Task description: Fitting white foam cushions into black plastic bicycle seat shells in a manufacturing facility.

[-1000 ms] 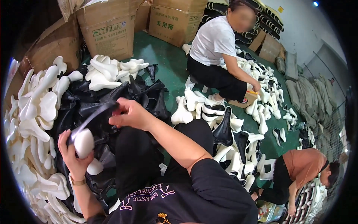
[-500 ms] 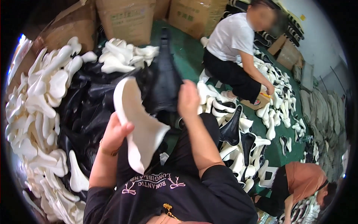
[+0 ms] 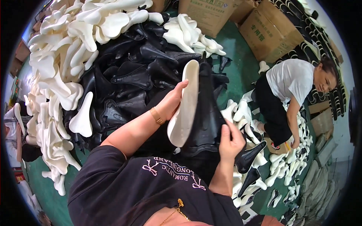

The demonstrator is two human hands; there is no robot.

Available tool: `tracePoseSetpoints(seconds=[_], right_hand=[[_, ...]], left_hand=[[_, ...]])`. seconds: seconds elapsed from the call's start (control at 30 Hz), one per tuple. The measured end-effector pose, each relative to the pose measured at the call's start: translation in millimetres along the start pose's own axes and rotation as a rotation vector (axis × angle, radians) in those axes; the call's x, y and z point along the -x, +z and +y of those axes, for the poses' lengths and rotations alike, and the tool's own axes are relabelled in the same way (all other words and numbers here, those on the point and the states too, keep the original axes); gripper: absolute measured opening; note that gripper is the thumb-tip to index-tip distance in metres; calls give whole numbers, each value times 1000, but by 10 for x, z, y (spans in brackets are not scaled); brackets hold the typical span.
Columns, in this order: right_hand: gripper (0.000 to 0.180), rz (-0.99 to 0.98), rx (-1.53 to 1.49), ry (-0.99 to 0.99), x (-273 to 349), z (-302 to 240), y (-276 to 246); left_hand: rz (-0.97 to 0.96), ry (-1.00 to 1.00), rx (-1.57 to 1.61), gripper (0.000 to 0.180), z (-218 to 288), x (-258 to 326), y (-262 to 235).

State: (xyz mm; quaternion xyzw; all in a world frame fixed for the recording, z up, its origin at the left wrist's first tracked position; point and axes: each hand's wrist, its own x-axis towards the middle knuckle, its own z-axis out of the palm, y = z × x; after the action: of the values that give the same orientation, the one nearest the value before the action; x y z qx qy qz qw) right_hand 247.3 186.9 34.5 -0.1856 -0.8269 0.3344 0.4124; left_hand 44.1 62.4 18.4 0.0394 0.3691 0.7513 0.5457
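Observation:
My left hand (image 3: 171,101) is closed round the long edge of a white foam bicycle saddle pad (image 3: 184,113), which stands on end with its pale hollow side toward the right. Directly beside it is a black bicycle saddle shell (image 3: 205,126), its wide end toward me and its narrow end pointing away. Thumb and fingers of my right hand (image 3: 230,145) pinch the shell's right edge. Pad and shell lie side by side, overlapping in view; whether they touch I cannot tell.
Black shells (image 3: 128,75) are heaped ahead, with white pads (image 3: 49,83) piled to the left. To the right, a co-worker in a white shirt (image 3: 292,79) bends over more pads and shells (image 3: 250,154). Cardboard boxes (image 3: 269,30) stand at the back on the green floor (image 3: 230,37).
The view has swung, so the heaps and the co-worker sit further right. The white pad has turned more upright and narrow, close beside the black shell. My right hand is lower along the shell's edge.

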Motion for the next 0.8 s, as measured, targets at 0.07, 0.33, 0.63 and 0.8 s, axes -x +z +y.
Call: tracePoseSetpoints(seconds=[0.07, 0.33, 0.63, 0.8], right_hand=[[16, -36, -9, -36, -10, -75, 128], [17, -57, -17, 11, -27, -102, 215], [18, -102, -32, 58, -18, -105, 221], [18, -85, -15, 48, -23, -92, 259]], left_hand=[[-19, 130, -35, 54, -76, -32, -47], [24, 123, 24, 54, -123, -70, -1], [38, 141, 64, 53, -112, -89, -62], [28, 131, 61, 54, -143, -73, -57]])
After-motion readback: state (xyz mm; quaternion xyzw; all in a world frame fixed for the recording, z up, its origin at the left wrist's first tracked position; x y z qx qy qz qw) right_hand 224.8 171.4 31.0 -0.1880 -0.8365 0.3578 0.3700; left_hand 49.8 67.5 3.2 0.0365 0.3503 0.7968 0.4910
